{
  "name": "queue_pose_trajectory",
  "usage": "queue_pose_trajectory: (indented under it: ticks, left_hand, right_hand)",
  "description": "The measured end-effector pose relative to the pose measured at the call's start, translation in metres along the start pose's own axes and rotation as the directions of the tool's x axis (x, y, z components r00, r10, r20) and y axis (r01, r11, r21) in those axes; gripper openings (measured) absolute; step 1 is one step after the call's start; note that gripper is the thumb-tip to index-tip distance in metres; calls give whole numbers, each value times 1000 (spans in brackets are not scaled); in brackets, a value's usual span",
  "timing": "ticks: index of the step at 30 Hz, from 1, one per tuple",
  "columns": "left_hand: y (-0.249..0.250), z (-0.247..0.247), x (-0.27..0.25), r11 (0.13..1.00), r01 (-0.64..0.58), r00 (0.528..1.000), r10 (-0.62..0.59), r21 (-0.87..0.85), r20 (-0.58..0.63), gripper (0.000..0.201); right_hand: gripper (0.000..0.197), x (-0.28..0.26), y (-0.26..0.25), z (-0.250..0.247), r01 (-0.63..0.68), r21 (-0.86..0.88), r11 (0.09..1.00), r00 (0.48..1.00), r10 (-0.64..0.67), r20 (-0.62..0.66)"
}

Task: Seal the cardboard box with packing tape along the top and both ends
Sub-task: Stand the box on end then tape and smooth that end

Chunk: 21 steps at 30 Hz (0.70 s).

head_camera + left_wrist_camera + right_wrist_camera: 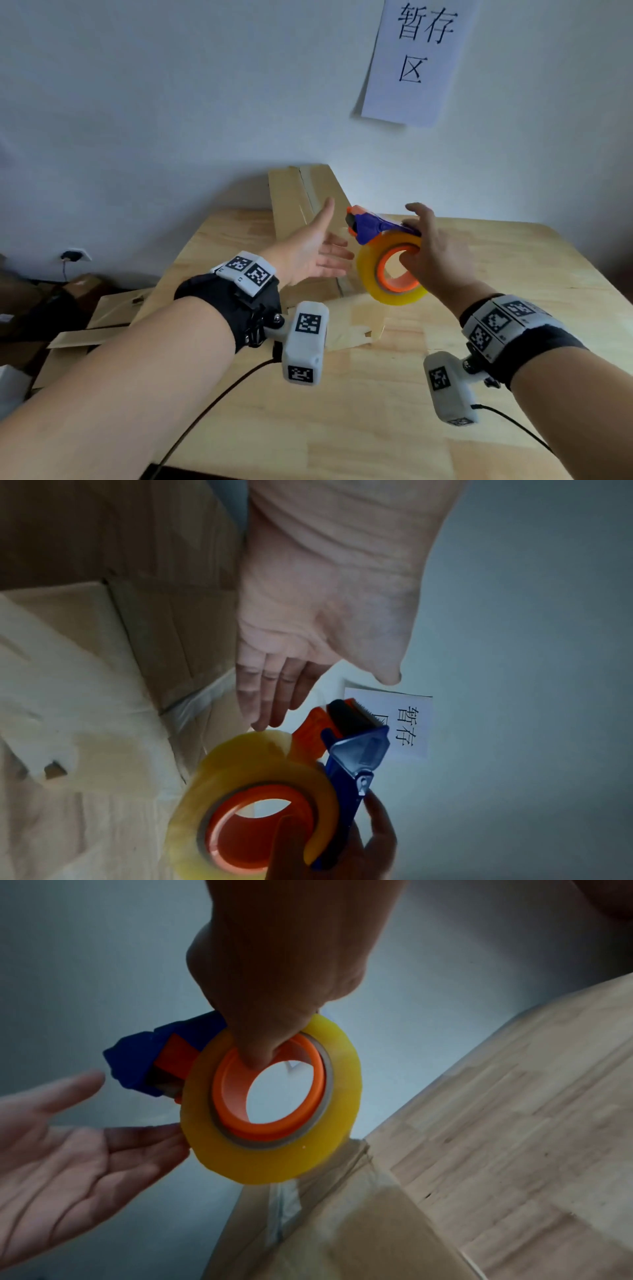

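Observation:
A long brown cardboard box [301, 202] lies on the wooden table [513, 308], running away toward the wall, with a taped seam along its top [192, 704] [284, 1221]. My right hand [431, 253] grips a tape dispenser [373, 226], blue and orange, loaded with a yellowish tape roll [390, 274] [260, 788] [274, 1096]; its thumb hooks into the orange core. It hovers above the box's near end. My left hand [315, 246] [308, 631] [61, 1139] is held flat and spread, palm toward the roll, fingertips just beside it, holding nothing.
A white paper sign [421, 58] hangs on the wall behind the box. Flat cardboard pieces [113, 311] lie off the table's left side on the floor, near a wall socket [73, 255]. A strip of tape or paper [356, 329] lies on the table near the box.

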<state>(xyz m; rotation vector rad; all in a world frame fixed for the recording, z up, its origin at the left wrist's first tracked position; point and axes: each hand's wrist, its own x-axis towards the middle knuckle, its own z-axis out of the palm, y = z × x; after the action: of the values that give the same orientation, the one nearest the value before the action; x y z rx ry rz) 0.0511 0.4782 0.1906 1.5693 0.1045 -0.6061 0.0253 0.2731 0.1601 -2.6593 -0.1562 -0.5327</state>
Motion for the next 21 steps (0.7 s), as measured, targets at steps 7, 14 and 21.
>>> queue_pose_trajectory:
  ticks: [7,14,21]
  left_hand:
    - [-14,-32,-20,990,-63,994,52,-127,-93,22]
    - [4,-33,-22,986,-167,968,164,6,-192,15]
    - [27,-11,-18,912,-259,950,301,320,-88,16]
  right_hand:
    - [42,-11,-28,22,49,-24,999,998,-50,-40]
    - [41,-10,-44,34,-16,-32,999,996,19,92]
    - [78,-22,-36,38,-184,441,878,949,41,314]
